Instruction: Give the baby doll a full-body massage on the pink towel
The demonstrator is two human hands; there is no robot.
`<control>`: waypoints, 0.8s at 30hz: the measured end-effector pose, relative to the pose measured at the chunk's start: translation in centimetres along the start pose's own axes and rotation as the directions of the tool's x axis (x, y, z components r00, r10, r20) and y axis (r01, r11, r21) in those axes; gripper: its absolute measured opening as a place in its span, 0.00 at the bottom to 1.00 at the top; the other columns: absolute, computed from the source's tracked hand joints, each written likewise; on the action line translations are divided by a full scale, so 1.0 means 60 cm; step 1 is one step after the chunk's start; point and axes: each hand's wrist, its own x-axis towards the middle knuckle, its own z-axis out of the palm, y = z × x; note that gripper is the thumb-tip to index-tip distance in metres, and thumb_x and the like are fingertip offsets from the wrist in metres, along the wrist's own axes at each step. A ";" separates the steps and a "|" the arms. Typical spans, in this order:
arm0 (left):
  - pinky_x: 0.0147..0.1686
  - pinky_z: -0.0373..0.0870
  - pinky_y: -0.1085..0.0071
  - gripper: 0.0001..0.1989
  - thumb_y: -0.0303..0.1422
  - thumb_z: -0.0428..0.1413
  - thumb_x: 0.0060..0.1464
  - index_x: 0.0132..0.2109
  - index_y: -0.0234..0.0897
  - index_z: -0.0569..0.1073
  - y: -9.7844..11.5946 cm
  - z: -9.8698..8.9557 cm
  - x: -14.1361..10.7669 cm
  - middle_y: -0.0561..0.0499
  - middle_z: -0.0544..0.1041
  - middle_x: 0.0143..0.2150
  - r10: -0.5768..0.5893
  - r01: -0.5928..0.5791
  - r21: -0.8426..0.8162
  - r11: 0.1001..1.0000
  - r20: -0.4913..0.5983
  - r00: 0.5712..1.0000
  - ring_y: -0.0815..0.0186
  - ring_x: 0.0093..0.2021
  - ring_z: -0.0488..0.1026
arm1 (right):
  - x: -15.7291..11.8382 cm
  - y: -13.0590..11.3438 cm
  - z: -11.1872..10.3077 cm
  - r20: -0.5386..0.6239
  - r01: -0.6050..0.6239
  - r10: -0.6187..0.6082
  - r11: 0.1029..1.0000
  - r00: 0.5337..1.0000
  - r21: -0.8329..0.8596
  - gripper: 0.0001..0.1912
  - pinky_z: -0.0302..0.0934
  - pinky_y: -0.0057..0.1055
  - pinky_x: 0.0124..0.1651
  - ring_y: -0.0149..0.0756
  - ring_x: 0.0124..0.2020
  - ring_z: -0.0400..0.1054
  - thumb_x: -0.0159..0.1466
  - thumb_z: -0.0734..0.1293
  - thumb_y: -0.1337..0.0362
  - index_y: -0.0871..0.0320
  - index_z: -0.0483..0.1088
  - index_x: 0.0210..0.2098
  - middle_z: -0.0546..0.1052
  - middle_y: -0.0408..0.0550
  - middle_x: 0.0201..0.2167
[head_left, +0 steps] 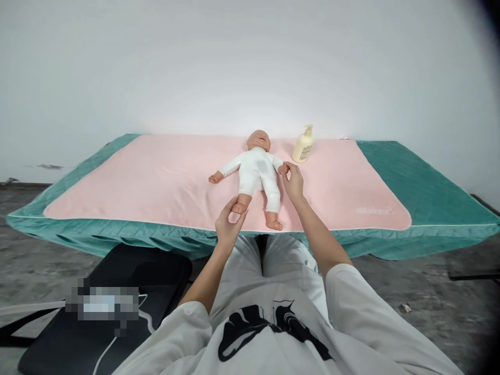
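Note:
A baby doll (258, 169) with a white cloth body lies on its back on a pink mat (167, 177), its head toward the wall. My left hand (229, 224) has its thumb and fingers closed around the doll's foot on the left side. With thumb and fingertips, my right hand (292, 182) pinches the doll's hand on the right side. The doll's other arm and other leg rest on the mat, untouched. A cream pump bottle (303, 146) stands upright just beyond my right hand, apart from it.
The mat lies over a green bed cover (425, 182), which shows at both ends. A white wall (250, 62) rises behind the bed. At lower left is a black padded seat (144, 276) with a white cable and a blurred-out object on it.

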 end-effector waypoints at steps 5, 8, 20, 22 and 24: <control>0.56 0.74 0.60 0.25 0.36 0.63 0.54 0.58 0.37 0.72 -0.009 -0.021 -0.038 0.43 0.78 0.54 -0.050 0.050 0.026 0.998 0.021 0.999 0.56 0.53 0.77 | -0.018 0.034 -0.015 0.029 -0.039 0.040 0.999 0.999 -0.036 0.21 0.66 0.43 0.55 0.43 0.49 0.69 0.62 0.61 0.67 0.59 0.65 0.55 0.73 0.57 0.51; 0.53 0.75 0.60 0.25 0.36 0.63 0.53 0.57 0.36 0.73 -0.020 -0.030 -0.053 0.42 0.78 0.53 -0.086 0.085 0.055 0.995 0.012 0.996 0.55 0.52 0.77 | -0.025 0.053 -0.022 0.036 -0.081 0.083 0.995 0.996 -0.061 0.22 0.66 0.43 0.54 0.44 0.50 0.69 0.62 0.61 0.66 0.60 0.65 0.56 0.73 0.59 0.51; 0.51 0.76 0.58 0.24 0.36 0.63 0.52 0.56 0.38 0.74 -0.059 -0.037 -0.091 0.44 0.80 0.51 -0.169 0.160 0.158 0.974 0.045 0.985 0.53 0.49 0.79 | -0.041 0.106 -0.049 0.150 -0.174 0.207 0.962 0.967 -0.211 0.25 0.64 0.46 0.53 0.49 0.49 0.68 0.59 0.61 0.69 0.65 0.66 0.57 0.74 0.62 0.48; 0.51 0.76 0.58 0.24 0.37 0.63 0.53 0.56 0.39 0.74 -0.063 -0.036 -0.093 0.44 0.80 0.51 -0.175 0.166 0.163 0.973 0.043 0.984 0.53 0.49 0.79 | -0.041 0.106 -0.050 0.167 -0.185 0.226 0.956 0.960 -0.227 0.26 0.64 0.47 0.54 0.50 0.49 0.68 0.60 0.61 0.69 0.66 0.65 0.57 0.74 0.63 0.49; 0.51 0.76 0.58 0.24 0.37 0.63 0.53 0.57 0.39 0.74 -0.066 -0.035 -0.095 0.44 0.80 0.51 -0.186 0.178 0.160 0.971 0.043 0.982 0.54 0.50 0.79 | -0.041 0.106 -0.050 0.172 -0.197 0.238 0.954 0.956 -0.228 0.26 0.63 0.48 0.55 0.50 0.50 0.67 0.60 0.61 0.69 0.66 0.65 0.58 0.74 0.63 0.49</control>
